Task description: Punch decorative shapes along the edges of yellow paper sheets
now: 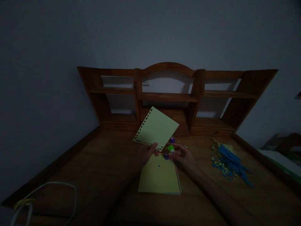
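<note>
My left hand [146,153] pinches the lower edge of a pale yellow sheet of paper [158,127], held up at a tilt. Small shapes are punched in rows along the sheet's left and lower edges. In my right hand [185,156] is a small green craft punch [170,147], close to the sheet's lower right corner. A purple punch [166,156] lies just below the sheet, and another purple punch [172,140] stands behind my right hand. Underneath both hands rests a stack of yellow paper [160,180] with a tiny blue scrap [159,165] on it.
Blue paper strips [231,160] and yellow cut-out bits [222,166] lie heaped on the right of the wooden desk [105,163]. A wooden shelf unit [168,96] stands along the back. A white cable [60,183] loops at the front left.
</note>
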A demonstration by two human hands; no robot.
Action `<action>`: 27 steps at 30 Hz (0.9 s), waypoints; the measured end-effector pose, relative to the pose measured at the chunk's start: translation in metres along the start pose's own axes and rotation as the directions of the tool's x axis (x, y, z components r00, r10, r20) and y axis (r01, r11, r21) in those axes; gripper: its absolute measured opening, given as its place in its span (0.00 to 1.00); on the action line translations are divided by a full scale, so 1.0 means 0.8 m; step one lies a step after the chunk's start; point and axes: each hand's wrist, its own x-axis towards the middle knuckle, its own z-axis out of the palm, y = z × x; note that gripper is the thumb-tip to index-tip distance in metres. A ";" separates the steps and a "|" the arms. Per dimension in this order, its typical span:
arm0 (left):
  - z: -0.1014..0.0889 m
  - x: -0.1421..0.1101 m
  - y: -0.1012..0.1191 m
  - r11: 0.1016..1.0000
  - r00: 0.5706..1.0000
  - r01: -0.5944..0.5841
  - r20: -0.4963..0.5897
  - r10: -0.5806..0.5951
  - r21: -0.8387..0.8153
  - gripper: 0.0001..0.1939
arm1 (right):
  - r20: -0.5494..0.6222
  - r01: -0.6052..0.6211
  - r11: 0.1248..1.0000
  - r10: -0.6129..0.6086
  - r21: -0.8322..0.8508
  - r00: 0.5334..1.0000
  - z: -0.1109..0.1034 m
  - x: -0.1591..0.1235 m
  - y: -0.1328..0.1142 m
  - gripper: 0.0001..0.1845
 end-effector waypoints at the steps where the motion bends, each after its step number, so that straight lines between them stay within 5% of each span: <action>1: 0.001 -0.002 0.000 0.999 1.000 -0.014 0.000 0.014 0.034 0.31 | 0.007 -0.003 1.000 0.003 0.002 1.000 0.001 0.000 -0.001 0.25; 8: 0.003 -0.011 0.004 0.986 0.997 -0.078 -0.017 0.082 0.144 0.30 | 0.084 -0.003 1.000 0.005 -0.020 0.996 0.007 -0.003 -0.006 0.23; 19: 0.004 -0.023 0.023 0.957 0.981 -0.164 -0.058 0.183 0.238 0.25 | 0.034 -0.027 0.999 0.026 0.021 0.999 0.014 -0.004 -0.005 0.23; 27: 0.001 -0.023 0.031 0.959 0.983 -0.128 -0.097 0.157 0.255 0.25 | 0.034 -0.002 0.999 0.000 0.033 0.999 0.016 -0.005 -0.008 0.21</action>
